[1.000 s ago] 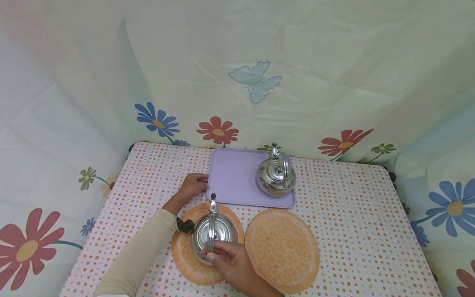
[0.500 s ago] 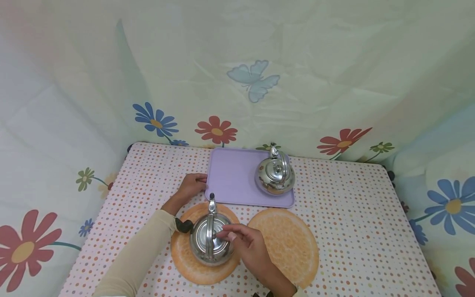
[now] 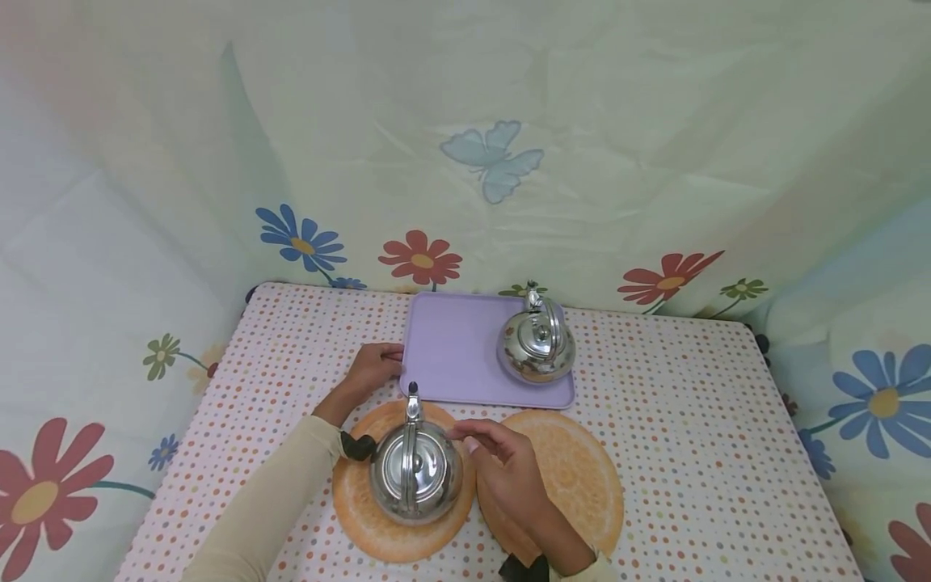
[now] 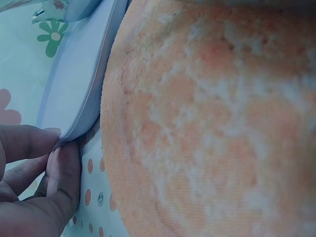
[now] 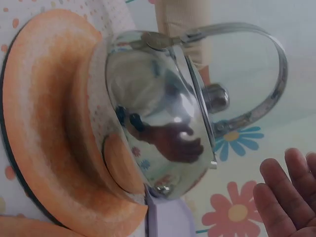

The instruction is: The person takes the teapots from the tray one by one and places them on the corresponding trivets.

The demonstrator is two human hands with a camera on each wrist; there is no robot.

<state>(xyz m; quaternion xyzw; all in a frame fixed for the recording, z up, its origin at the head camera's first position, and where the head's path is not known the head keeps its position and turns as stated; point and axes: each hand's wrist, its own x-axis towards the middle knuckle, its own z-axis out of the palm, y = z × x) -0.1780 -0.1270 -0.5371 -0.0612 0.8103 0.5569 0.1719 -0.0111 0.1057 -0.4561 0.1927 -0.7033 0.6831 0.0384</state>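
Note:
A shiny steel kettle [image 3: 434, 489] with an arched handle stands on the left of two round orange mats [image 3: 356, 517]. Just right of it my right hand [image 3: 505, 469] hovers with loosely extended fingers; the right wrist view shows those fingers [image 5: 279, 207] apart from the kettle [image 5: 153, 89] and its raised handle. At the left edge of a lilac tray [image 3: 454, 347] is my left hand [image 3: 371, 372]. In the left wrist view its thumb [image 4: 29, 140] lies over the tray rim [image 4: 91, 98], with fingers below, pinching it. A second steel kettle [image 3: 537, 360] sits on the tray's right side.
The other orange mat [image 3: 582, 485] lies to the right, partly behind my right hand. A dotted cloth [image 3: 691, 453] covers the table. A flower-printed curtain [image 3: 618, 162] hangs along the back and both sides.
My right hand has let go of the front kettle's handle and drawn off to the right, its fingers loosening. The left hand stays at the tray edge.

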